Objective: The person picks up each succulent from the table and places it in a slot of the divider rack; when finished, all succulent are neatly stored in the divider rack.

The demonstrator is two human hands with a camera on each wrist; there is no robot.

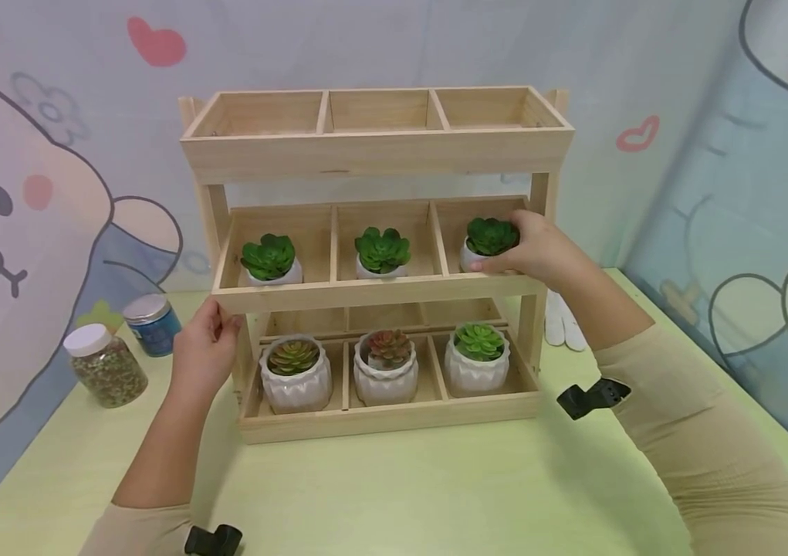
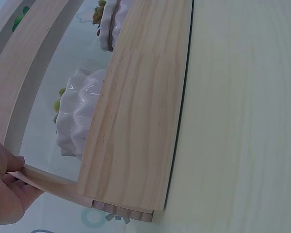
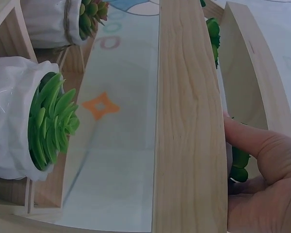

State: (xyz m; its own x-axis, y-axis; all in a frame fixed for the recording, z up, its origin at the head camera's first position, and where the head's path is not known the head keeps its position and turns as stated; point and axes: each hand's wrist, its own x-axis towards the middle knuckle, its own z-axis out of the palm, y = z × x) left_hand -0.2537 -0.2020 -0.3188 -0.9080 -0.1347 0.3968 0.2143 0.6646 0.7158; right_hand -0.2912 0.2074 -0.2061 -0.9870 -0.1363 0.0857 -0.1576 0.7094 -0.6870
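My right hand (image 1: 536, 247) grips a dark green potted succulent (image 1: 492, 236) in the right compartment of the middle tier. In the right wrist view its thumb lies behind the front board (image 3: 189, 116), which hides most of the pot. At the middle tier's left front corner, my left hand (image 1: 206, 344) holds the wooden plant rack (image 1: 373, 293); the left wrist view has its fingers (image 2: 14, 162) at the side upright. Dark green succulents (image 1: 268, 257) in white pots sit in the left and middle compartments of that tier.
The bottom tier carries white ruffled pots with a yellow-green succulent (image 1: 294, 357), a reddish one (image 1: 390, 350) and a bright green one (image 1: 478, 342). Left of the rack stand a white-lidded jar (image 1: 107, 369) and a blue jar (image 1: 153, 328). Something white (image 1: 563, 323) lies behind the right upright.
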